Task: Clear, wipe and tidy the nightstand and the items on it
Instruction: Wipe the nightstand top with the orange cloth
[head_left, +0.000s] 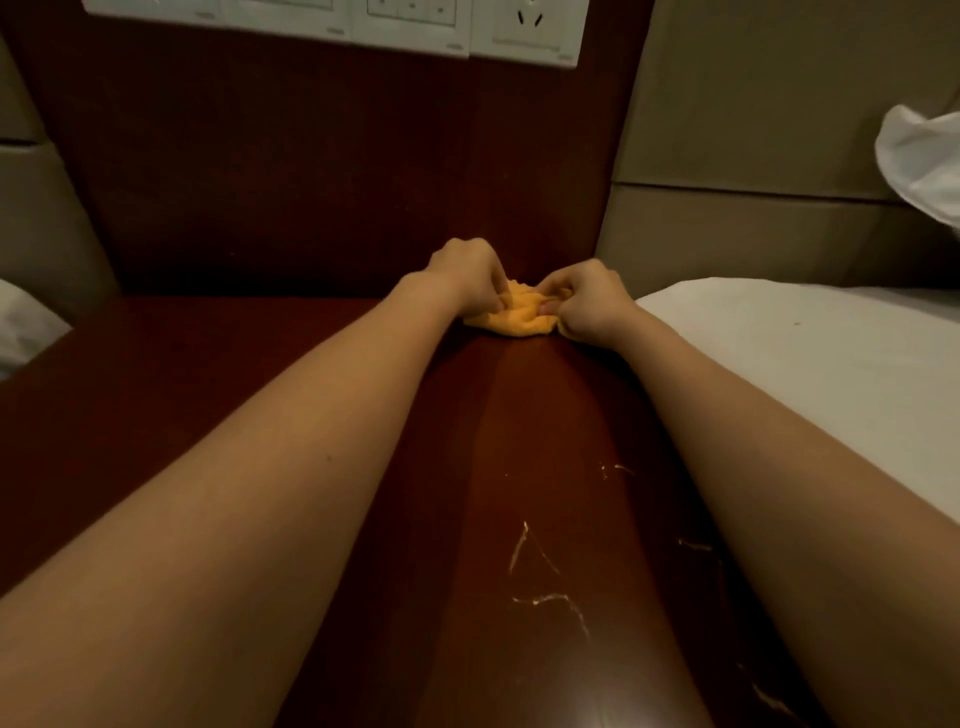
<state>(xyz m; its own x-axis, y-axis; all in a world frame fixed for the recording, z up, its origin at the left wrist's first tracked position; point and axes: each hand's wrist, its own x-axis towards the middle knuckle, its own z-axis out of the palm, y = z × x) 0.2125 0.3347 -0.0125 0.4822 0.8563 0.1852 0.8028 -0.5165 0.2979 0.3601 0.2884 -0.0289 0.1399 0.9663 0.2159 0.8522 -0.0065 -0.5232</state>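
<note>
Hands meet at the far edge of the nightstand (208, 415), by the wooden back panel (311, 171). We see the left hand (462, 275) and right hand (587, 301) with fingers curled, both pinching the bunched yellow cloth (519, 317) that lies on the tabletop, just beside the white bed (805, 353).

On nightstand (311, 389), cloth (522, 314) at 12 o'clock by back edge, pinched between left hand (460, 275) and right hand (587, 301); bed (831, 364) at 3 o'clock; switch panel (363, 26) behind, above.
</note>
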